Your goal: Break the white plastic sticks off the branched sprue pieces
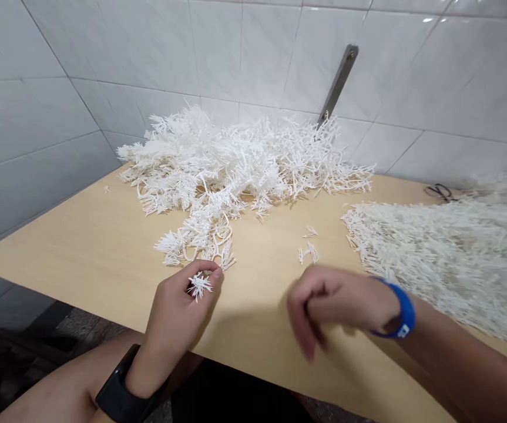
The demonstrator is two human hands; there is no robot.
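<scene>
Looking down through the head camera, my only view, I have both hands over a tan tabletop. My left hand is closed around a small white bundle, its thin branching tips fanning out between thumb and curled forefinger. A black watch sits on that wrist. Just beyond the fingertips lies a trailing clump of the same white sprigs, running back to a large heap against the tiled wall; whether the fingertips touch its nearest strands, I can't tell from this angle.

My right hand is blurred, its fingers bent and pointing down above the bare wood, well apart from the left. I can't tell whether it is pinching anything. A blue wristband circles the wrist. Just past the knuckles lie a loose sprig and, a bit farther back, a smaller scrap. On the right, a broad white pile spreads beside the forearm, with a dark looped object near its back edge. A metal bar leans up the wall behind the heap.
</scene>
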